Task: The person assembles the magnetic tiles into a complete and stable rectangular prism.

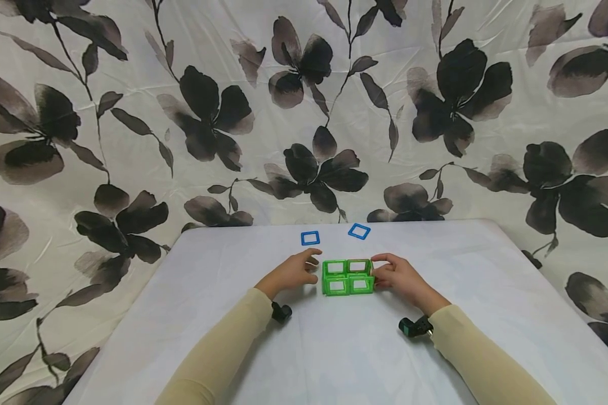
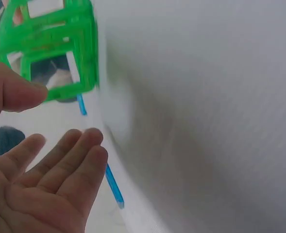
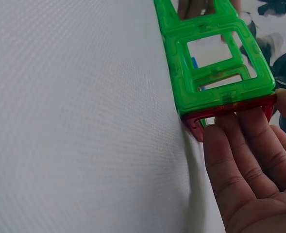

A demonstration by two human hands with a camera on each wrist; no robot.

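A low boxy structure of green see-through magnetic tiles (image 1: 348,277) stands near the middle of the table, square frames joined side by side. At its right end is a red square tile (image 3: 225,108), best seen in the right wrist view. My right hand (image 1: 400,279) grips this red tile, fingers against its outer face and thumb at its corner. My left hand (image 1: 295,271) hovers just off the left end, fingers spread and relaxed, holding nothing. In the left wrist view its thumb (image 2: 24,92) overlaps the green frames. The structure's inside is partly hidden.
Two blue square tiles, one on the left (image 1: 311,243) and one on the right (image 1: 356,236), lie flat beyond the structure. A white cloth covers the table (image 1: 208,259). Behind its far edge hangs a flower-patterned curtain (image 1: 263,135). Each wrist carries a small black camera.
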